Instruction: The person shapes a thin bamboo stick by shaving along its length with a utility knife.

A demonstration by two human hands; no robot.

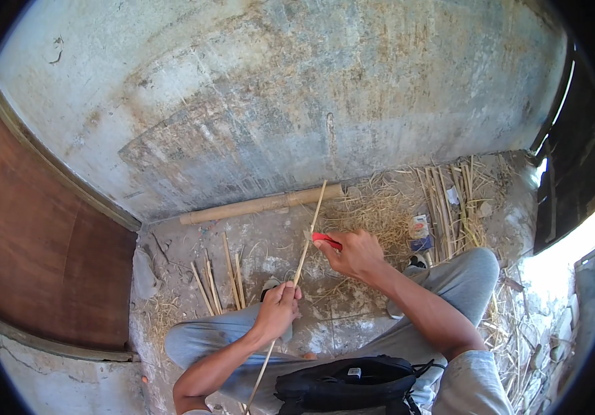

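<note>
My left hand (278, 312) is closed around a long thin bamboo strip (317, 207). The strip slants from above my lap up toward the wall, its far end free. In my right hand (357, 253) is a red-handled knife (327, 241), gripped with the fingers wrapped round the handle. Its blade lies against the strip, a little beyond my left hand. Part of the handle is hidden under my fingers.
A thick bamboo pole (256, 207) lies along the wall foot. Shavings (373, 214) cover the floor beyond my right hand, beside a bundle of bamboo strips (441, 207). More bamboo strips (232, 273) lie near my left knee. A black bag (346, 382) rests on my lap.
</note>
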